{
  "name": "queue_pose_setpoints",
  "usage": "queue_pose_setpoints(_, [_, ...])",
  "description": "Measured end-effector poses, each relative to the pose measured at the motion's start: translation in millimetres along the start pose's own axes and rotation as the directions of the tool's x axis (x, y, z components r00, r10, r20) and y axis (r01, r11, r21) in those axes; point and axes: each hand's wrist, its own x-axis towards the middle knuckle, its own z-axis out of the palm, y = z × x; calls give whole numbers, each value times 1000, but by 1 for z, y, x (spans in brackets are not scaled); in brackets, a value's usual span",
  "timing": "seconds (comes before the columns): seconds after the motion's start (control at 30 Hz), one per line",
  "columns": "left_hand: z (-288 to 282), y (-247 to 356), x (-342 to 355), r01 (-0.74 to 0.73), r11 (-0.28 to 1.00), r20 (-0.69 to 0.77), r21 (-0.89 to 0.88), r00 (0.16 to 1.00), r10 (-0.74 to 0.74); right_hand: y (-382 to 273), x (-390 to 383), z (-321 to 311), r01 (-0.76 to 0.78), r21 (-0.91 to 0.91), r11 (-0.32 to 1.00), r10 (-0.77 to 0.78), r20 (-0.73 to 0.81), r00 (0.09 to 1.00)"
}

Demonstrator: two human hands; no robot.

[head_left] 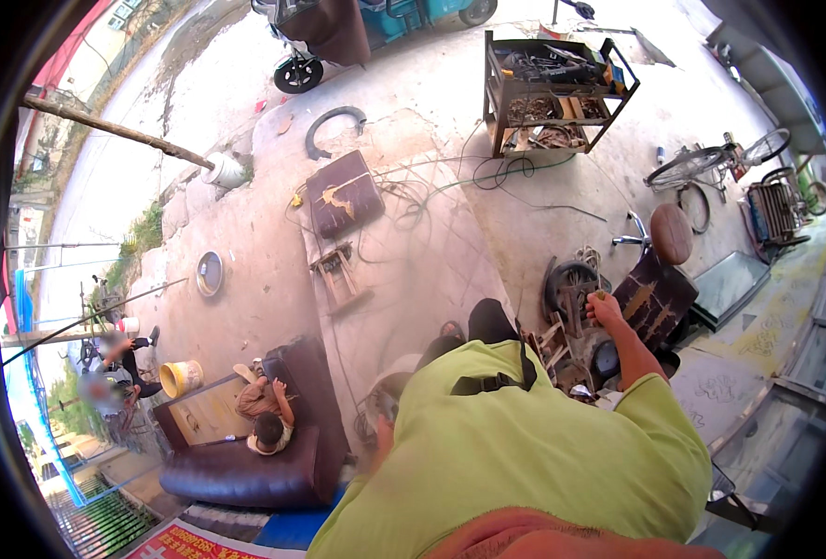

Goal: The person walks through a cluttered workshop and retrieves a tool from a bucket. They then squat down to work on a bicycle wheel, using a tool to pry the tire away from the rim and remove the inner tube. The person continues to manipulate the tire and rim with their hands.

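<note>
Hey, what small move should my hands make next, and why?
Perhaps draw your right hand in toward your left hand: the right reaches out beside the worn brown panel, seemingly pinching something small, while the left is low and blurred, its grip unclear.

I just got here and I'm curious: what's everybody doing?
The person in the lime shirt has their right hand curled around something too small to make out, near a worn brown pad. Their left hand is low down by a blurred grey thing. Someone else is on the brown sofa.
</note>
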Motion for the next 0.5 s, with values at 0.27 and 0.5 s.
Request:
queue_pose_setpoints(0.27, [91, 68, 34, 8, 999, -16, 45, 1000, -7, -66, 117, -13, -15, 19, 1000, 16, -35, 999])
queue_pose_setpoints(0.5, [177, 149, 60, 27, 998, -71, 57, 997, -23, 6, 259, -60, -13, -125, 992, -1, -115, 993])
